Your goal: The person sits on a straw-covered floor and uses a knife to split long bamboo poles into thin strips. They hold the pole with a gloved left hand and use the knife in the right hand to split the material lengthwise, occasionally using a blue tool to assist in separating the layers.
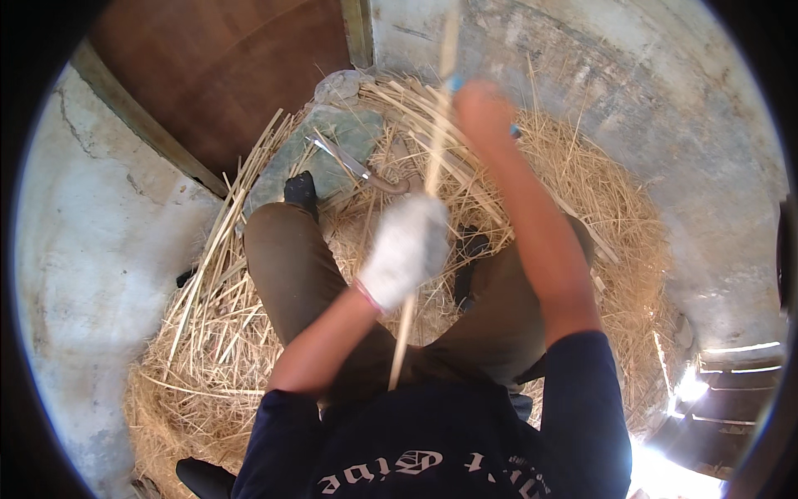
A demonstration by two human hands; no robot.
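A long pale strip, like split bamboo or cane (pixel 439 145), slants upward from my lap past the far side of the heap. My left hand (pixel 405 248), in a white knitted glove, is wrapped round its middle. Farther up, my bare right hand (pixel 485 116) is closed on a blue-ended tool (pixel 455 83) right beside the strip; motion blur hides its kind, and whether it touches the strip I cannot tell. Beyond my left hand lies a knife (pixel 341 155) with a curved wooden handle, its blade over a flat greenish stone (pixel 324 137).
Straw-like shavings (pixel 224 333) cover the ground around my bent legs (pixel 291 249). Bundles of pale strips lie at left (pixel 218 241) and far ahead (pixel 416 104). A stained wall (pixel 582 58) curves round, with a brown door panel (pixel 224 66) at far left.
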